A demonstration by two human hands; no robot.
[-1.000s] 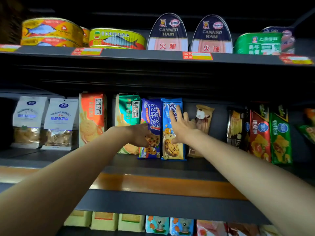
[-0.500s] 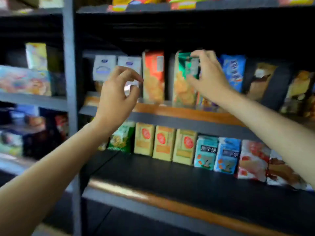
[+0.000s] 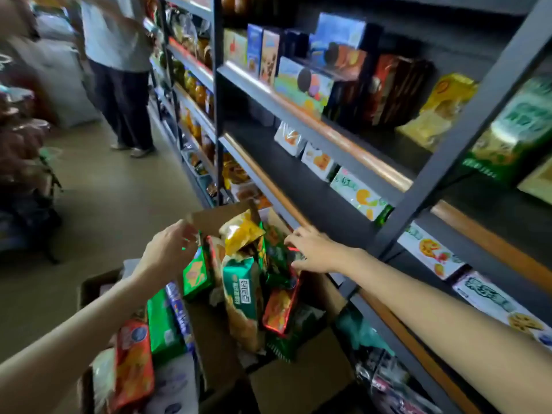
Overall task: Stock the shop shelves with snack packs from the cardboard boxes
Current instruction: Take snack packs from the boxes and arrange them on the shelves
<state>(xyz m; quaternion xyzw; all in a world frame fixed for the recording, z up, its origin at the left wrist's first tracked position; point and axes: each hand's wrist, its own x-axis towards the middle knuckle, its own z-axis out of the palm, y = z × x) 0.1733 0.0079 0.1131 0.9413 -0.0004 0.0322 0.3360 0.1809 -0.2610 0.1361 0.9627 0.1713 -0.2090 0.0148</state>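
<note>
My right hand (image 3: 316, 249) lies over the heap of snack packs, fingers fairly straight and spread, the tips touching a dark green pack (image 3: 277, 258). My left hand (image 3: 170, 249) hangs above the far-left corner of the cardboard box (image 3: 298, 380), fingers loosely bent and apart, gripping nothing I can see — the fingertips smear into the box flap, so contact there I cannot tell.

Half a second ago both hands were up at the middle shelf, the right on a green pack standing there and the left pinched in mid-air; now the view has swung down and left along the aisle and both hands are low over the box.

The packs stand jumbled in the box. A teal pack (image 3: 242, 297) stands nearly upright, long axis running top to bottom, its top leaning slightly away from me. A yellow pack (image 3: 240, 233) crowns the pile, tilted toward the shelves (image 3: 313, 124). A red pack (image 3: 279, 309) leans with its top toward my right forearm. A second box (image 3: 89, 294) to the left holds an orange pack (image 3: 134, 363) and a green one (image 3: 162, 324) lying lengthwise toward me.

Motion blur softens every label; the box bottoms are buried under packs and its near edge is cut off. Another person (image 3: 119, 55) stands up the aisle, head out of frame.
</note>
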